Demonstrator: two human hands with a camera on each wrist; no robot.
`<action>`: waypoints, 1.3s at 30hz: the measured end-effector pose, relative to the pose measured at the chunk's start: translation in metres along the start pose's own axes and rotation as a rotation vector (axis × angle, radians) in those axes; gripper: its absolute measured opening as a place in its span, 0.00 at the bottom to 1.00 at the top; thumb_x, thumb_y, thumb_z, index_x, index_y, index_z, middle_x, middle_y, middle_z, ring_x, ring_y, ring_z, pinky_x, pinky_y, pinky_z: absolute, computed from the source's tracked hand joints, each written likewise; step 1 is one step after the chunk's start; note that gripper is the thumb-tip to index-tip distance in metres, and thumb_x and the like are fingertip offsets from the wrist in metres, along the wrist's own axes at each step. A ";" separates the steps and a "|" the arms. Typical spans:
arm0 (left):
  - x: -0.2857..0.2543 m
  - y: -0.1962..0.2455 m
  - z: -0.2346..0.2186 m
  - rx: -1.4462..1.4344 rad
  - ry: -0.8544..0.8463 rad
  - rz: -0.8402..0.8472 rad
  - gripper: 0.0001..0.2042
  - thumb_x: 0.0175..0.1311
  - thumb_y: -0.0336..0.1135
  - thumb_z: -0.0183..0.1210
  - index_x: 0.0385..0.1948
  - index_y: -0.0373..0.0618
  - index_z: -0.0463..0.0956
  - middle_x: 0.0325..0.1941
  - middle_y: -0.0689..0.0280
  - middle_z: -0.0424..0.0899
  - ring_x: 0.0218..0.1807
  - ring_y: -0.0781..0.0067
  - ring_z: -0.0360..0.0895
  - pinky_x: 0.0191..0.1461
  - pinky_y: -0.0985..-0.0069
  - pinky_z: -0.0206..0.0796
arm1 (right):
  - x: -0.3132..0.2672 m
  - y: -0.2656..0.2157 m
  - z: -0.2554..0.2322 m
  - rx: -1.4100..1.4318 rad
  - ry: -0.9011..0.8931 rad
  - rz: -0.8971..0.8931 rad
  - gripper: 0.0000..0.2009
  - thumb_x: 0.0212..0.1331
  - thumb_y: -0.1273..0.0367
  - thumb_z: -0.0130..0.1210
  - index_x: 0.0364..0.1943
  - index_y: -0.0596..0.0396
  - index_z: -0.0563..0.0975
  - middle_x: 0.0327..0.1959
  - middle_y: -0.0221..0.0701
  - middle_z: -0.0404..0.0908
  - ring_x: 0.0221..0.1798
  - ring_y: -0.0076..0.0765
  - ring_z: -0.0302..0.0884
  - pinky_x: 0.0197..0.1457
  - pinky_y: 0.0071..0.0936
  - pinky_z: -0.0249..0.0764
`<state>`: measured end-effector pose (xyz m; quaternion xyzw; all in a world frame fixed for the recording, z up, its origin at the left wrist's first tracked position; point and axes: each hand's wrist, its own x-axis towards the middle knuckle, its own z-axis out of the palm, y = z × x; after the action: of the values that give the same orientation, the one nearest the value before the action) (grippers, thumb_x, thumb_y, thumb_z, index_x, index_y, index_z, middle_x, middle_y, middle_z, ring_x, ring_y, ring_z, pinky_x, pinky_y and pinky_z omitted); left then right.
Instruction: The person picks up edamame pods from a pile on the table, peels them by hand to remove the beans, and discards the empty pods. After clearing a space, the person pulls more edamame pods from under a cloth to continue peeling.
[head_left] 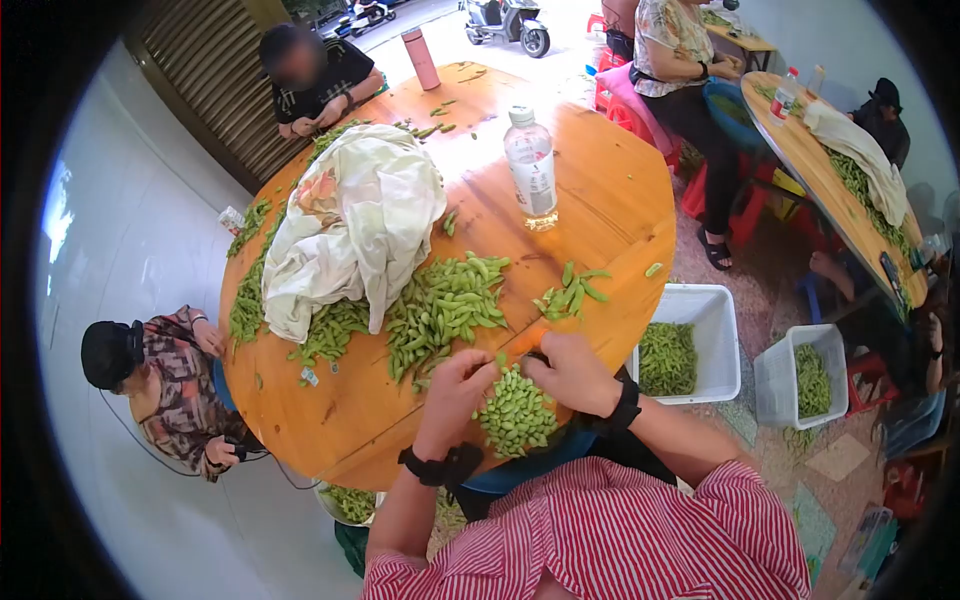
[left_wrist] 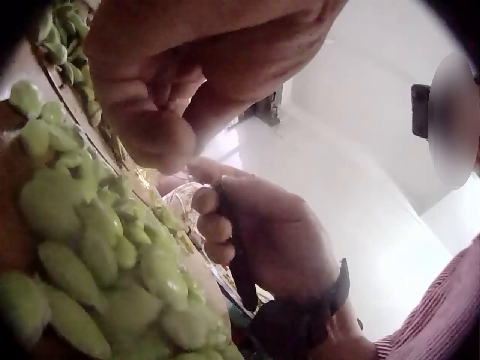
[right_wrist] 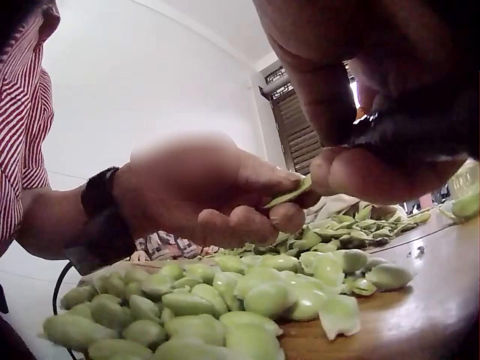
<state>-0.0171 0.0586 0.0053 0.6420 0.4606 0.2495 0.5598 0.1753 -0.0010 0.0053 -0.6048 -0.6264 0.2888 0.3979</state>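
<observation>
Nr beans (head_left: pixel 516 418): 2 hands (head_left: pixel 462 388) (head_left: pixel 576 374), 1 pod (right_wrist: pixel 288 196)

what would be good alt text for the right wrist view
A person's left hand pinches a thin green pod close to their right hand, above a heap of shelled green beans on a wooden table. More green pods lie behind, with a white wall beyond.
</observation>
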 end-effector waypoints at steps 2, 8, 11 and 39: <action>-0.005 0.003 0.003 -0.100 -0.025 -0.052 0.09 0.65 0.32 0.57 0.38 0.34 0.79 0.23 0.73 0.77 0.23 0.88 0.70 0.25 0.86 0.63 | 0.000 -0.005 0.001 0.067 -0.042 0.044 0.10 0.60 0.69 0.52 0.40 0.59 0.80 0.27 0.50 0.79 0.32 0.57 0.79 0.36 0.44 0.74; -0.012 0.003 0.010 -0.149 0.011 -0.043 0.08 0.65 0.31 0.58 0.38 0.36 0.80 0.23 0.75 0.76 0.23 0.90 0.70 0.24 0.88 0.61 | 0.001 0.012 0.016 -0.043 0.029 -0.059 0.10 0.57 0.68 0.56 0.30 0.64 0.77 0.26 0.53 0.77 0.30 0.59 0.78 0.33 0.46 0.72; -0.014 0.003 0.012 -0.110 0.019 -0.020 0.07 0.64 0.30 0.59 0.37 0.35 0.80 0.23 0.75 0.76 0.23 0.89 0.71 0.25 0.86 0.62 | 0.000 0.011 0.015 -0.138 -0.001 -0.091 0.09 0.56 0.69 0.55 0.30 0.64 0.76 0.26 0.53 0.77 0.32 0.60 0.78 0.35 0.48 0.73; -0.020 -0.004 0.008 -0.323 -0.101 -0.014 0.04 0.65 0.28 0.58 0.38 0.40 0.74 0.28 0.67 0.80 0.25 0.80 0.75 0.28 0.83 0.65 | 0.006 0.022 0.008 0.320 -0.326 0.086 0.09 0.58 0.71 0.53 0.39 0.63 0.75 0.24 0.38 0.80 0.26 0.38 0.79 0.32 0.32 0.74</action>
<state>-0.0205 0.0371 0.0032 0.5523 0.3900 0.2839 0.6799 0.1807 0.0083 -0.0168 -0.5056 -0.6024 0.4948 0.3697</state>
